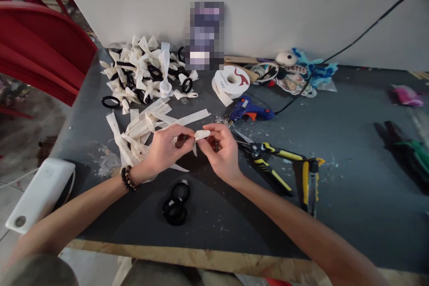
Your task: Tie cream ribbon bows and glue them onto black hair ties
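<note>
Between both hands, above the middle of the table, is a cream ribbon (202, 134), folded at its top with a tail hanging below. My left hand (169, 148) pinches its left side between thumb and fingers. The right side is gripped by my right hand (221, 149), fingers curled around it. Loose cut ribbon strips (134, 136) lie beside and under my left hand. Several black hair ties (176, 208) sit on the table below the hands. A pile of ribbon bows on black hair ties (144, 69) lies at the back left.
A ribbon spool (231, 81) and a blue glue gun (251, 109) stand behind my right hand. Yellow-black pliers (268, 156) and a yellow cutter knife (310, 185) lie to its right. A white power bank (42, 194) is at the left edge; a blurred phone (205, 35) leans on the wall.
</note>
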`<state>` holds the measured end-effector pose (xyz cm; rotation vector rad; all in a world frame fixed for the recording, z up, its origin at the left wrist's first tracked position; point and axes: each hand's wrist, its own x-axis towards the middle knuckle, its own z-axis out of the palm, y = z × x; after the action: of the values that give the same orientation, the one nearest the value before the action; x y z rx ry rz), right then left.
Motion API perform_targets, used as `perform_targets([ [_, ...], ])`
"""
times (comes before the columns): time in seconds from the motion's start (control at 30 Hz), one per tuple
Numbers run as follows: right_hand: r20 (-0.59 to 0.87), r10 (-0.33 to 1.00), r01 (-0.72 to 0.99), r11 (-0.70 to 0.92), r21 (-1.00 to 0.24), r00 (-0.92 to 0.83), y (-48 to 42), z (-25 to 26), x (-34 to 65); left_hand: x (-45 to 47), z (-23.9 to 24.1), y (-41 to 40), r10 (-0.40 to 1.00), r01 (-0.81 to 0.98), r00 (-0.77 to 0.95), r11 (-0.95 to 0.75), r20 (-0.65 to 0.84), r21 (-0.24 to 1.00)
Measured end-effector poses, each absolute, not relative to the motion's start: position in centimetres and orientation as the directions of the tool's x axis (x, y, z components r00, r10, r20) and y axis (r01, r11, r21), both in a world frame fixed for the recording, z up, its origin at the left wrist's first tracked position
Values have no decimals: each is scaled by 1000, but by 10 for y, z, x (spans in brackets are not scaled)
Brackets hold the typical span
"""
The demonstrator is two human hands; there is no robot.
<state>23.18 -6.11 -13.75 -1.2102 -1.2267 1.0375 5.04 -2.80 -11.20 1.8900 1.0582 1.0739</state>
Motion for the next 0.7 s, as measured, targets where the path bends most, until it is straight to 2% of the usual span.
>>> perform_targets([
  [0.17, 99, 990, 39, 95, -995, 100, -59, -138, 232, 51, -118, -29, 906, 170, 244, -390, 345, 905],
  [0.33, 118, 987, 22, 116, -993, 110, -59, -138, 232, 49, -120, -26, 860, 225, 311, -481, 406, 847],
  [0.47, 138, 982, 14, 138, -990, 126, -59, -138, 232, 47, -119, -24, 833, 181, 363, -503, 418, 845],
  [0.7, 135, 982, 20, 134, -991, 133, -60, -137, 231, 49, -117, -28, 895, 193, 327, -377, 303, 906],
])
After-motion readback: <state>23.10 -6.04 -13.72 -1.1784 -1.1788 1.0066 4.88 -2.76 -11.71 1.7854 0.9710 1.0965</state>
